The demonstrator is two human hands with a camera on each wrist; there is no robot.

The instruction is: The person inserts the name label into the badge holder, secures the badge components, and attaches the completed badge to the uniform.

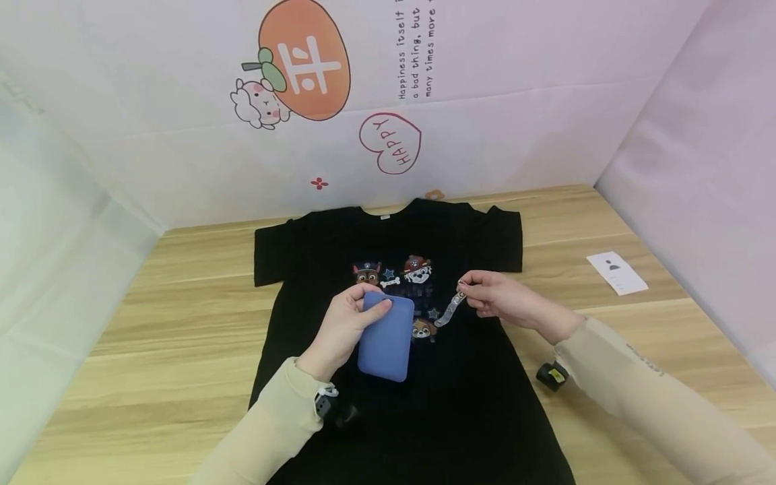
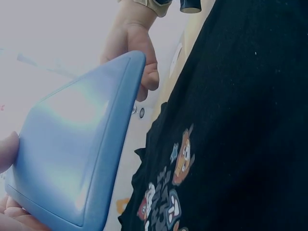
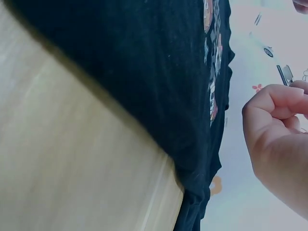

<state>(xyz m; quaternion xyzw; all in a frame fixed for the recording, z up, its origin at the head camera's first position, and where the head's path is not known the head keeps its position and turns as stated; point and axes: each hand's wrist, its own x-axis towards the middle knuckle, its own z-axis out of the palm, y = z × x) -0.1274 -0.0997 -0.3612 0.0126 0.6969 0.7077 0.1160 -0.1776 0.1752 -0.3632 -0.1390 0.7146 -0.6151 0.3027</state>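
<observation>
Pale backdrop cloth (image 1: pixel 515 135) rises behind a wood-grain desk (image 1: pixel 164 316), where a black T-shirt (image 1: pixel 442 404) lies spread before us, collar toward 12 o'clock. Held up over it, a flat blue case (image 1: pixel 386 343) sits in our left hand (image 1: pixel 342 327), thumb on its face near the top edge, fingers gripping from the other side. Our right hand (image 1: pixel 500 300) pinches a clear strap (image 1: pixel 450 311) by its upper end, fingertips brought together, with the loose end pointing toward 7 o'clock. We judge that everything turns on how strap and case stand to each other: from the right fingertips the case lies at about 8 o'clock, its long axis running nearly 12 to 6, and the strap's loose end stops just beside the case's right edge, not touching. Our left hand is naturally the nearer to the case. At about 3 o'clock from the right hand, a white card (image 1: pixel 617 273) rests on the desk, showing a head-and-shoulders icon and print too small to read. On the cloth we read "HAPPY" inside a red heart (image 1: pixel 391 143) and, turned sideways, "Happiness itself", "a bad thing, but" and "many times more", cut off by the frame. Lettering on the neck label (image 1: pixel 385 217) and the right sleeve (image 1: pixel 645 360) we cannot make out, and we find no brand.
</observation>
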